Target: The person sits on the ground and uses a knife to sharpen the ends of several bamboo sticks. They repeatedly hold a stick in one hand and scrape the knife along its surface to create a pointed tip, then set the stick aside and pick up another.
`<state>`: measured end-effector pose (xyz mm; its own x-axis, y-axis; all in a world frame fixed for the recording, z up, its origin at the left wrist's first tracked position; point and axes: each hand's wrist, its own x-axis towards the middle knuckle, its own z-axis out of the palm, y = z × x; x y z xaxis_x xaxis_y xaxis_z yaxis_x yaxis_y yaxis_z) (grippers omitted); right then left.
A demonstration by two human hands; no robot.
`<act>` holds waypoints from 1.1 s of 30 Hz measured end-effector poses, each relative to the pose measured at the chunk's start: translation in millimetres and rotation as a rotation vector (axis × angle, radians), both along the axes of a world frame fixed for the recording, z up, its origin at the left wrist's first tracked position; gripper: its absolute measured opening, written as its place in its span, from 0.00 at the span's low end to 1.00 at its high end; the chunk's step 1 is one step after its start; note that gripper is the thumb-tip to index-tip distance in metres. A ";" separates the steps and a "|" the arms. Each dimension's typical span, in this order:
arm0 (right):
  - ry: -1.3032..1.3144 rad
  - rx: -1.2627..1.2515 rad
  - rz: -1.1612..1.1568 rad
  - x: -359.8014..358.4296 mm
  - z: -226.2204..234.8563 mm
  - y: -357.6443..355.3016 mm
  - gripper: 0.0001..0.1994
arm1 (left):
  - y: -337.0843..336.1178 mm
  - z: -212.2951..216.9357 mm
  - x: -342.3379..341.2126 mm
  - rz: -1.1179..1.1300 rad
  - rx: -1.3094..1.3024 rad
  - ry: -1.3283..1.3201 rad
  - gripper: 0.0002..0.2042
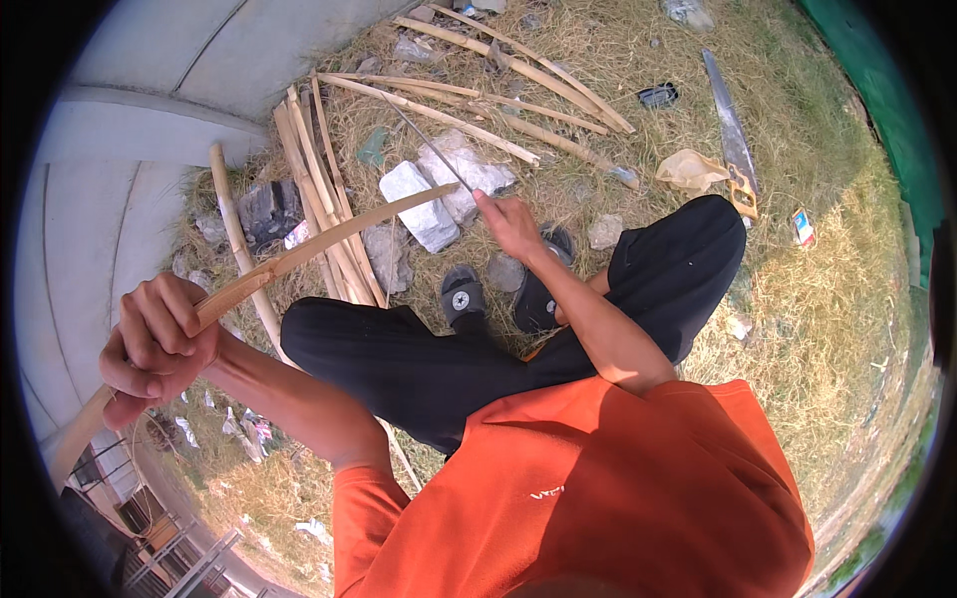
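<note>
My left hand [159,344] is wrapped round a long split bamboo strip [329,235], which runs from the lower left up to the middle of the view. In my right hand [510,225] is a knife with a long, thin blade [424,138], seen nearly edge-on and pointing up and to the left; its handle is hidden in my fist. The far end of the strip reaches the blade just beside my right hand. Whether the two touch I cannot tell. Below that end lie a white stone block [419,206] and a paler rock [467,171].
More split bamboo [324,189] lies left of the stones, and bamboo poles [518,70] lie beyond them. A handsaw [731,130] rests at the right, near a crumpled plastic bag [691,170]. A wall [130,199] stands along the left. My sandals [464,296] are on dry grass.
</note>
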<state>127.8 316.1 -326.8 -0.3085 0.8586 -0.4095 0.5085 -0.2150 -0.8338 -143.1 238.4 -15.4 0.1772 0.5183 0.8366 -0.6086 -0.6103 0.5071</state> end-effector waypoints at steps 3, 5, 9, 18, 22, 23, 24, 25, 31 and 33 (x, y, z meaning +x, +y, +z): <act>-0.235 -0.097 -0.009 -7.3 -27.3 -24.4 0.40 | -5.6 3.4 8.5 0.526 -0.164 -0.049 0.22; -0.323 -0.148 -0.067 -8.2 -57.9 -27.2 0.41 | -4.3 10.9 9.0 0.845 -0.330 -0.099 0.24; -0.170 -0.281 -0.143 -25.7 -50.3 -36.4 0.41 | 8.2 13.2 46.6 1.713 -0.371 -0.239 0.27; -0.222 -0.141 -0.203 -34.5 -79.1 -57.8 0.37 | 39.4 10.2 76.6 1.886 -0.177 -0.096 0.31; -0.143 -0.145 -0.242 -26.7 -74.6 -47.3 0.37 | 54.5 10.0 77.4 1.983 -0.129 -0.069 0.30; -0.008 -0.150 -0.194 -35.3 -34.4 -48.9 0.38 | 44.8 12.6 71.8 2.052 -0.106 -0.072 0.29; 0.117 -0.152 -0.189 -35.2 -14.1 -46.2 0.39 | 45.8 10.3 70.4 2.068 -0.116 -0.057 0.30; 0.161 -0.104 -0.190 -35.1 -16.9 -47.4 0.39 | 50.2 11.3 70.6 2.075 -0.116 -0.041 0.30; -0.256 -0.187 -0.253 -38.9 -94.6 -53.9 0.38 | 69.3 17.7 81.6 2.100 -0.154 -0.046 0.31; -0.211 -0.216 -0.173 -29.9 -57.9 -46.3 0.39 | 64.1 12.6 72.7 2.130 -0.153 -0.043 0.32</act>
<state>97.9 269.8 -384.7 -0.0554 0.7775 -0.6264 0.6057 -0.4726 -0.6402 -70.4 302.5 -2.8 -0.6348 -0.1025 0.7659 0.7696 -0.1727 0.6147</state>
